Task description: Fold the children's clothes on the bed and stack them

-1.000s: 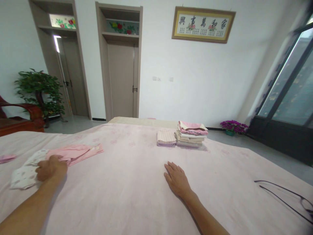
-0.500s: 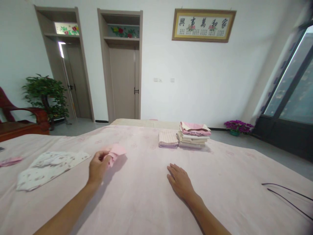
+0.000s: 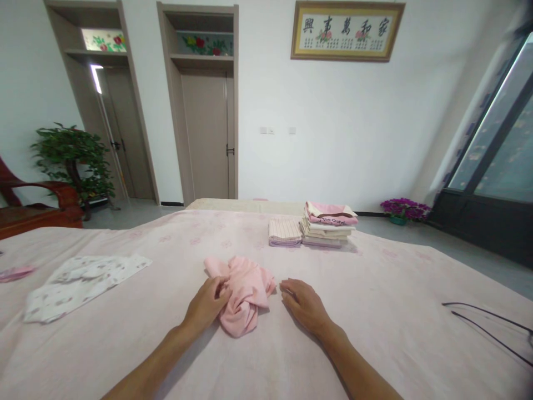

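Note:
A crumpled pink cloth garment (image 3: 245,297) lies bunched in front of me; its exact kind is hidden by the folds. My left hand (image 3: 210,303) pinches its left side, fingers closed on the fabric. Just off its right edge is my right hand (image 3: 306,303), low over the bed cover, fingers stretched out and holding nothing. Farther left a white garment with small grey-brown prints (image 3: 83,283) is spread out loosely.
Beyond my hands stand a stack of folded clothes (image 3: 328,226) and a folded striped cloth (image 3: 285,232). A pink item (image 3: 15,273) lies at the far left. Eyeglasses (image 3: 487,316), partly cut off, rest on the right of the pale pink cover (image 3: 375,322).
My left hand has brought the pink garment from the left to the middle, where it now lies bunched before me. My right hand has stayed nearly in place. The view has tilted slightly down.

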Available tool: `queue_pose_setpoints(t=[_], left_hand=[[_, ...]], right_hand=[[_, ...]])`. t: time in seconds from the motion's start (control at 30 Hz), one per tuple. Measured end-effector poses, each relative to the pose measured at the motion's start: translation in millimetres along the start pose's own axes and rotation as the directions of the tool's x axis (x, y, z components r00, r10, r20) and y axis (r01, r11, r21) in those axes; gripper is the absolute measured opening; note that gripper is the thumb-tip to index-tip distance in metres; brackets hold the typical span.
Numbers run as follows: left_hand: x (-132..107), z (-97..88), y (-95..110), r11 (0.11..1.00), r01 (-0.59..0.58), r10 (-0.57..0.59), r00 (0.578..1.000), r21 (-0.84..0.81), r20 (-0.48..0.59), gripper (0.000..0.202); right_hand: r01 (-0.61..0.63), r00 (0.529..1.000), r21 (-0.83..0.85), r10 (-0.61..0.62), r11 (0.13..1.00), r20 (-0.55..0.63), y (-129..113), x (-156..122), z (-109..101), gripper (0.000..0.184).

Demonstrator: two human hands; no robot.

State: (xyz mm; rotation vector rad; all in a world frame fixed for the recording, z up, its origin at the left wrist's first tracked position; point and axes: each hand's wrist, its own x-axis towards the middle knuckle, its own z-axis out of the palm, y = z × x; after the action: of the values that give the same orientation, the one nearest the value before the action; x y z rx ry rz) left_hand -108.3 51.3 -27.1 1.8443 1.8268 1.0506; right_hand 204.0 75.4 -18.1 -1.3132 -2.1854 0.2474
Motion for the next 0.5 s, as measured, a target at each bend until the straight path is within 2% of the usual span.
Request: queue_pose_setpoints(t=[0.13, 0.23, 0.37, 0.43, 0.5], left_hand=[[-3, 9.7, 18, 1.0, 0.007, -0.006, 0.997, -0.005, 0.073, 0.013], [-10, 19.5, 35, 0.992, -0.01, 0.017, 0.998, -0.124, 0.062, 0.01], [-24, 31.1, 56, 0.942, -0.086, 0.116, 0.991, -0.323, 0.072, 0.01], [-29, 32.6, 63, 0.929, -0.097, 0.132, 0.988, -0.357, 0.076, 0.011], [-31, 29.5, 65, 0.926, -0.107, 0.139, 0.988, -0.361, 0.063, 0.014]], right_hand=[[0.104, 0.993, 0.055, -0.107, 0.993, 0.058, -21, -4, -14, 0.031], [0.144, 0.985, 0.063, -0.149, 0.988, 0.083, -28, -5, -15, 0.03], [0.043, 0.997, 0.103, -0.049, 0.994, 0.059, -30, -1, -5, 0.025], [-0.007, 0.999, 0.218, -0.001, 0.976, 0.036, -29, 1, 0, 0.025], [-0.063, 0.998, 0.385, 0.07, 0.921, -0.004, -27, 3, 2, 0.026]])
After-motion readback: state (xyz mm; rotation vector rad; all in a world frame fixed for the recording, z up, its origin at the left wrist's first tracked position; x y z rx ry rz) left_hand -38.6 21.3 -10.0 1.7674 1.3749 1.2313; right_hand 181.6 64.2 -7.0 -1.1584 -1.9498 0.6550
